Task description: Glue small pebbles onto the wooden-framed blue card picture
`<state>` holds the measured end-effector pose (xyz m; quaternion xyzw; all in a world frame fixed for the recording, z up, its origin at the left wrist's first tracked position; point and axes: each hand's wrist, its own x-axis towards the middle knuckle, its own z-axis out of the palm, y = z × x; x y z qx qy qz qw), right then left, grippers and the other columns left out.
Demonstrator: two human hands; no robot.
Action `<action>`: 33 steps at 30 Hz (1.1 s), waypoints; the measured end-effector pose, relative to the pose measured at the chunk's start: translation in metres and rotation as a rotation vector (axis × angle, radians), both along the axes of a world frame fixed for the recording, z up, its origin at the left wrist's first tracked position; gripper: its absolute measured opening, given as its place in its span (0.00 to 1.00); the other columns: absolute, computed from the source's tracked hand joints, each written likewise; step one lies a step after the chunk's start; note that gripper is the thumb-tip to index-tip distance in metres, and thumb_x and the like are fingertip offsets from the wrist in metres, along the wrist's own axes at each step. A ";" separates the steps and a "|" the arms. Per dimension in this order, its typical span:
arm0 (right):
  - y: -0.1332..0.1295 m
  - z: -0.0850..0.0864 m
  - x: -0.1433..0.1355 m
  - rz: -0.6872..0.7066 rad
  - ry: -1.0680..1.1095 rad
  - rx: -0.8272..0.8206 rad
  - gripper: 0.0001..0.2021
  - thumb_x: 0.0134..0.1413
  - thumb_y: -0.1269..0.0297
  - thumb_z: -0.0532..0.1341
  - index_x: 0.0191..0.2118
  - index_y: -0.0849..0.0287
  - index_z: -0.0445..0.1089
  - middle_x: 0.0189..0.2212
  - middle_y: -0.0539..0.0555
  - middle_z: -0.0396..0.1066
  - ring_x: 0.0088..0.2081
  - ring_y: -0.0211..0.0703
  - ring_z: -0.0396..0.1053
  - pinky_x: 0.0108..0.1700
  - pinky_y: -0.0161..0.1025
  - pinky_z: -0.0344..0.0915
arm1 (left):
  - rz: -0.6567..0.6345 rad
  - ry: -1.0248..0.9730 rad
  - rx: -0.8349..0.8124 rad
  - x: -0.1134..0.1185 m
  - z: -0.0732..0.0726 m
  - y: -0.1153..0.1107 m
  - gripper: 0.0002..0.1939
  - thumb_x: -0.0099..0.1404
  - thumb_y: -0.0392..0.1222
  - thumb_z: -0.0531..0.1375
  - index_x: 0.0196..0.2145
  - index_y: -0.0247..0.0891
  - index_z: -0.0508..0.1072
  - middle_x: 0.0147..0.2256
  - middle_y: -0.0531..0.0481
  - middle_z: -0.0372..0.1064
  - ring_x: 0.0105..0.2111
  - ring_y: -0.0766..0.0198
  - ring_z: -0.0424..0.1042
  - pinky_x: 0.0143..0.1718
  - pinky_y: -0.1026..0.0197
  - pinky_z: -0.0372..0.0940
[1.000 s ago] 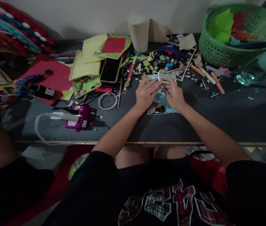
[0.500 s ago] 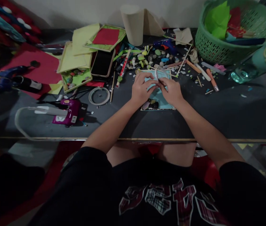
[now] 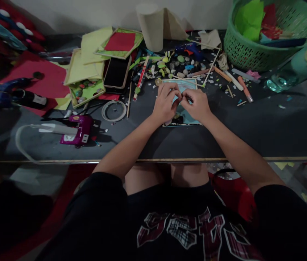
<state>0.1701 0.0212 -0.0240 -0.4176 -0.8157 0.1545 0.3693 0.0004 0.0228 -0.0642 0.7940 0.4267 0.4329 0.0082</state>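
Your black shirt (image 3: 186, 232) at six o'clock bears large plaid letters, upside down and not legible; nothing else reads.

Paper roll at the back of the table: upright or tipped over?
Upright. The paper roll stands on end on the table, its round top showing, a loose sheet trailing off to its right.

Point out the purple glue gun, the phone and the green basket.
purple glue gun (image 3: 75, 133), head view, on its purple body.
phone (image 3: 116, 71), head view, on the middle of its dark screen.
green basket (image 3: 248, 54), head view, on its perforated front wall.
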 end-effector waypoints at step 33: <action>0.021 -0.021 0.017 -0.257 0.119 0.127 0.21 0.60 0.39 0.56 0.36 0.49 0.76 0.50 0.56 0.71 0.56 0.55 0.66 0.62 0.61 0.62 | 0.034 -0.245 -0.227 -0.015 -0.031 0.040 0.21 0.70 0.54 0.56 0.59 0.52 0.66 0.60 0.43 0.60 0.56 0.55 0.66 0.45 0.56 0.71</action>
